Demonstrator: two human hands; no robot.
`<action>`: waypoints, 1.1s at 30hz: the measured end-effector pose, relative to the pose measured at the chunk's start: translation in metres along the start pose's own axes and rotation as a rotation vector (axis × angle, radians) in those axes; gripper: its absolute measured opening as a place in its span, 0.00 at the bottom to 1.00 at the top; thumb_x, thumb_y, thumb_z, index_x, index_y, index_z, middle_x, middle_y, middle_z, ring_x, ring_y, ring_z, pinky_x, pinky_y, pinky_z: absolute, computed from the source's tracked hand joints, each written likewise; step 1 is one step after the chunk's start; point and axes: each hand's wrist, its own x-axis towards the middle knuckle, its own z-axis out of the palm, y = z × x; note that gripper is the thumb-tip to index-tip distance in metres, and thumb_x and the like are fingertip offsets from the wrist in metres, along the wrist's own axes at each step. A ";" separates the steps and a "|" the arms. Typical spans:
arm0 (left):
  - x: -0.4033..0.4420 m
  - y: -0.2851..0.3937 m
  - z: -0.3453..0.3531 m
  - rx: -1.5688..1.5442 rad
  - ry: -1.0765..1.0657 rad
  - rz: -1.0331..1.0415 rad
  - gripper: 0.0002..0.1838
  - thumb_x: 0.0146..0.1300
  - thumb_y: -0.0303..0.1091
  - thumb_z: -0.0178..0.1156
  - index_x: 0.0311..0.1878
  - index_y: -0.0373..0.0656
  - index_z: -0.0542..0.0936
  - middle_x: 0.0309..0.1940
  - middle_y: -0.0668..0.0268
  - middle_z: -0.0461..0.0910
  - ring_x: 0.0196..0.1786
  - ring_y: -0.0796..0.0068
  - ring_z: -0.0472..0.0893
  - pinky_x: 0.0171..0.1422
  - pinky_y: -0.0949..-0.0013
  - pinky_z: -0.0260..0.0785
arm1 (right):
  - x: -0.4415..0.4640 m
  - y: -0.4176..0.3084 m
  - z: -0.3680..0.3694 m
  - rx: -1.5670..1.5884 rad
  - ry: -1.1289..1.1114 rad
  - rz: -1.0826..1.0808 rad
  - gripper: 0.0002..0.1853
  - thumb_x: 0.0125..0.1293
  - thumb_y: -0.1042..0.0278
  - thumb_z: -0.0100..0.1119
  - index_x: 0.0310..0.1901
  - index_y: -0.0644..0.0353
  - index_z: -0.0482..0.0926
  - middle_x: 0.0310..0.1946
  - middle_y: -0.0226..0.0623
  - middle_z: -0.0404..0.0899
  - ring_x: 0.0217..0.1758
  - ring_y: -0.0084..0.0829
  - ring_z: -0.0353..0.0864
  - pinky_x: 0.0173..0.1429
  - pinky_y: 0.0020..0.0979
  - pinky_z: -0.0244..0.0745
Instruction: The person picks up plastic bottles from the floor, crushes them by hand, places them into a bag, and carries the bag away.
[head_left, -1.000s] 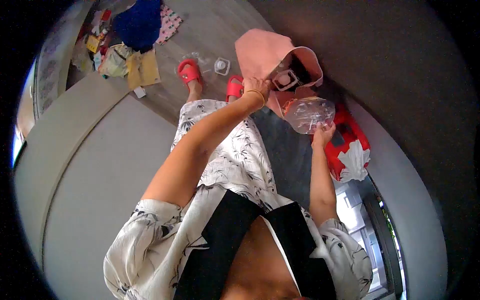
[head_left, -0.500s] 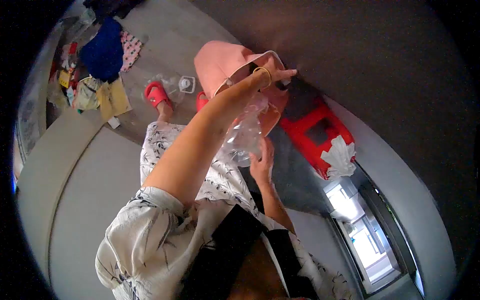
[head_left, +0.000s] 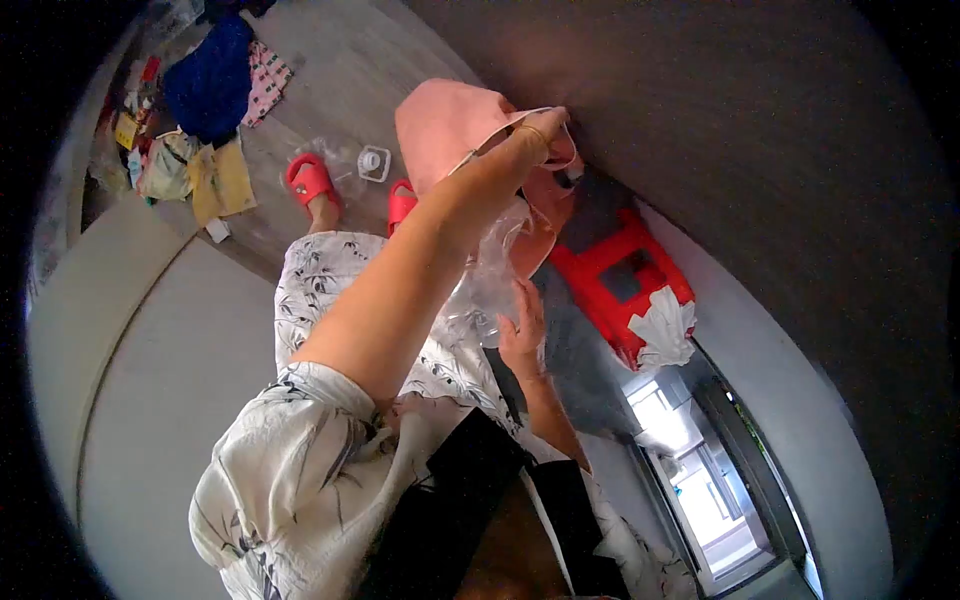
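Note:
A soft pink fabric bag [head_left: 450,125] with a pale-edged opening stands on the floor before my feet. My left hand [head_left: 543,124], with a yellow bangle at the wrist, is closed on the bag's rim. Below that forearm, crinkled clear plastic [head_left: 490,265] reaches from the bag's opening down toward my lap; whether it is a bag or a bottle I cannot tell. My right hand [head_left: 522,322] curls against the right side of this plastic, thumb toward it. My left forearm hides part of the plastic and of the bag.
A red plastic stool [head_left: 590,285] with crumpled white plastic [head_left: 663,328] on it is at right. Red slippers [head_left: 311,180] are on my feet, near a small clear container [head_left: 373,163]. Navy cloth [head_left: 212,85] and yellow cloth [head_left: 222,185] lie among clutter at upper left.
My left hand, which reached across the bag's opening with a finger stretched out, is now closed on the rim and has pulled it upward. My right hand stays at the clear plastic.

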 end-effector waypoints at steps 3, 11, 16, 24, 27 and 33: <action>0.010 -0.005 0.001 -0.115 -0.042 -0.034 0.18 0.55 0.39 0.49 0.44 0.37 0.73 0.38 0.53 0.75 0.43 0.57 0.75 0.42 0.58 0.69 | 0.002 -0.005 0.002 -0.006 -0.057 0.002 0.30 0.44 0.81 0.54 0.54 0.64 0.62 0.52 0.50 0.62 0.56 0.48 0.62 0.59 0.38 0.57; -0.048 -0.018 0.000 -0.442 -0.258 -0.275 0.17 0.59 0.37 0.43 0.42 0.34 0.72 0.37 0.52 0.76 0.41 0.59 0.77 0.40 0.60 0.72 | 0.000 0.038 0.006 -0.035 -0.094 0.011 0.30 0.47 0.81 0.52 0.56 0.63 0.59 0.54 0.50 0.61 0.58 0.48 0.60 0.60 0.38 0.55; -0.076 -0.016 -0.009 -0.500 -0.304 -0.365 0.17 0.61 0.36 0.39 0.41 0.32 0.72 0.36 0.52 0.76 0.39 0.60 0.78 0.40 0.62 0.74 | 0.013 0.076 0.027 -0.043 -0.174 0.044 0.30 0.48 0.80 0.52 0.57 0.63 0.58 0.54 0.49 0.62 0.59 0.47 0.60 0.61 0.36 0.55; -0.081 0.018 -0.033 -0.072 -0.345 -0.273 0.16 0.62 0.35 0.37 0.38 0.34 0.73 0.31 0.55 0.78 0.35 0.62 0.80 0.39 0.62 0.75 | 0.046 0.062 0.000 0.042 0.621 0.313 0.28 0.50 0.79 0.52 0.54 0.66 0.57 0.50 0.54 0.62 0.55 0.47 0.61 0.57 0.38 0.58; -0.062 0.002 -0.032 -0.102 -0.382 -0.235 0.15 0.63 0.36 0.40 0.41 0.37 0.72 0.36 0.56 0.77 0.38 0.63 0.79 0.42 0.63 0.73 | 0.074 0.053 0.008 -0.172 0.478 0.296 0.29 0.50 0.79 0.53 0.55 0.69 0.55 0.50 0.55 0.61 0.57 0.48 0.57 0.58 0.38 0.56; -0.083 0.011 -0.013 -0.245 -0.394 -0.176 0.16 0.63 0.38 0.41 0.45 0.37 0.71 0.38 0.57 0.76 0.41 0.64 0.77 0.45 0.63 0.71 | 0.126 0.089 0.039 -0.284 0.453 0.462 0.31 0.51 0.74 0.55 0.55 0.74 0.54 0.54 0.60 0.56 0.60 0.50 0.54 0.60 0.39 0.54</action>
